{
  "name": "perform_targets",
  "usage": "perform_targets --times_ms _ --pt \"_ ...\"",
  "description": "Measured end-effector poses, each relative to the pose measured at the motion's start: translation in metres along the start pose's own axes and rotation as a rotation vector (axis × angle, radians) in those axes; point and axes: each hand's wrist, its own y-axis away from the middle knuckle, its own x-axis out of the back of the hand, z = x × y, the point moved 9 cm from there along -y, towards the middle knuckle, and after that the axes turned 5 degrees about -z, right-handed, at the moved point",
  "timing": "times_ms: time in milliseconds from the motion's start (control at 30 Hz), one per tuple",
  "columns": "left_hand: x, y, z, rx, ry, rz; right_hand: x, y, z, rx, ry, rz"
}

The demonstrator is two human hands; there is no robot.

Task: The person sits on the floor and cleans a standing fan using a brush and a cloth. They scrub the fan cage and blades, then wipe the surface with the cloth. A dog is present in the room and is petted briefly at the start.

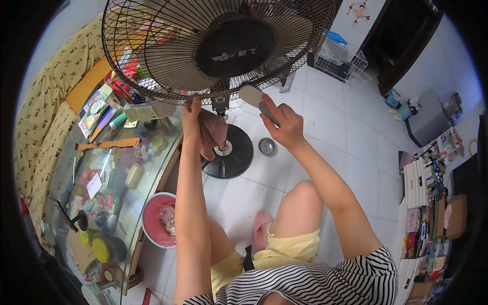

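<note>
A black electric standing fan (235, 48) stands close before me, its wire guard tilted up and its round base (238, 164) on the floor. My left hand (191, 114) is at the guard's lower rim, thumb up against the wires. From that hand hangs a brownish-pink cloth (214, 127), partly in front of the fan's base. My right hand (286, 122) grips the grey handle of a flat, oval-headed tool (251, 95), possibly a cleaning brush. Its pale head is beside the lower right rim of the guard; whether they touch I cannot tell.
On my left a glass-topped table (139, 202) bears books (97, 110), jars (108, 249) and an orange strap (110, 144). Beside it stands a pink bin (154, 217) with rubbish inside. A metal bowl (267, 146) sits on the tiles. Farther off are a wire cage (337, 61) and cluttered shelves (423, 217).
</note>
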Motion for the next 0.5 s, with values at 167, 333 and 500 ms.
perform_targets --times_ms 167,333,500 --pt "-0.004 0.001 0.004 0.016 -0.025 0.000 -0.064 0.070 0.058 -0.135 0.106 -0.381" --pt "-0.005 0.010 0.012 0.007 0.039 0.004 -0.004 0.012 -0.004 0.106 0.000 0.030" --pt "-0.009 -0.002 -0.013 0.066 0.105 -0.086 -0.042 0.040 0.039 -0.046 0.020 -0.153"
